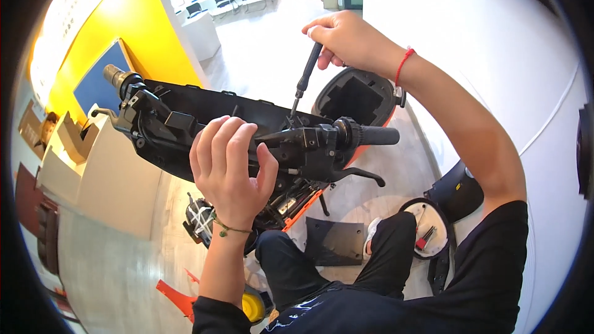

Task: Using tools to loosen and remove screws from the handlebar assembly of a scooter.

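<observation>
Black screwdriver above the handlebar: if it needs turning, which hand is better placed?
Probably the right: the right grip holds the black screwdriver by its handle, tip pointing down at the handlebar. The left grip is near the handlebar's middle, with no tool visible.

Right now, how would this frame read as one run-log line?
right hand: holds screwdriver, tip down by handlebar | left hand: over handlebar, contact unclear | nearby: dark panel beside shoe

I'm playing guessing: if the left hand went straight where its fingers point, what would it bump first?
The left hand would probably bump the black shell first, but depth is unclear.
</observation>
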